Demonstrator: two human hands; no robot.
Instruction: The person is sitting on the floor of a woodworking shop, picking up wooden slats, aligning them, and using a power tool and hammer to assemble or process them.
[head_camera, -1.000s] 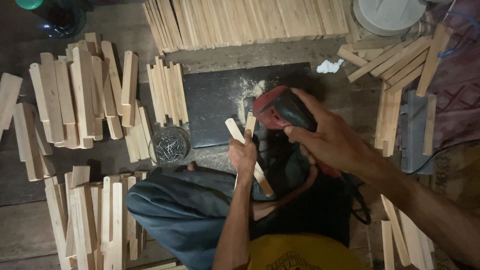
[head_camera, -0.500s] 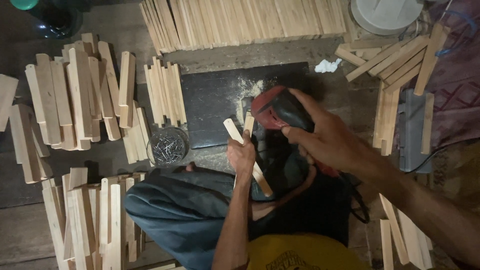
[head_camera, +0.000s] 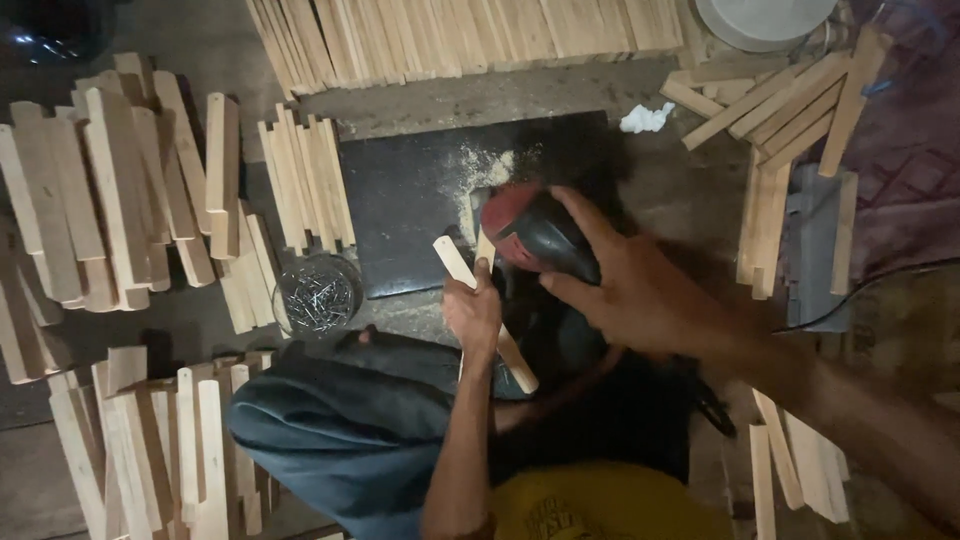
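Observation:
My left hand (head_camera: 473, 312) grips two thin wooden slats (head_camera: 452, 260), held crossed at an angle over the near edge of a black slab (head_camera: 410, 200). My right hand (head_camera: 640, 290) is wrapped around a red and black power tool (head_camera: 535, 232), whose nose sits at the top of the slats. Sawdust (head_camera: 485, 175) lies on the slab just beyond the tool. A dark cord runs off to the right from under my right arm.
A small round container of nails (head_camera: 317, 296) stands left of the slab. Stacks of wooden slats lie at the left (head_camera: 120, 190), the top (head_camera: 460, 40), the right (head_camera: 790, 130) and the bottom left (head_camera: 160, 450). My blue-clad knee (head_camera: 340, 430) is below.
The view has shifted slightly; both hands, the slats and the tool stay in nearly the same place over the slab.

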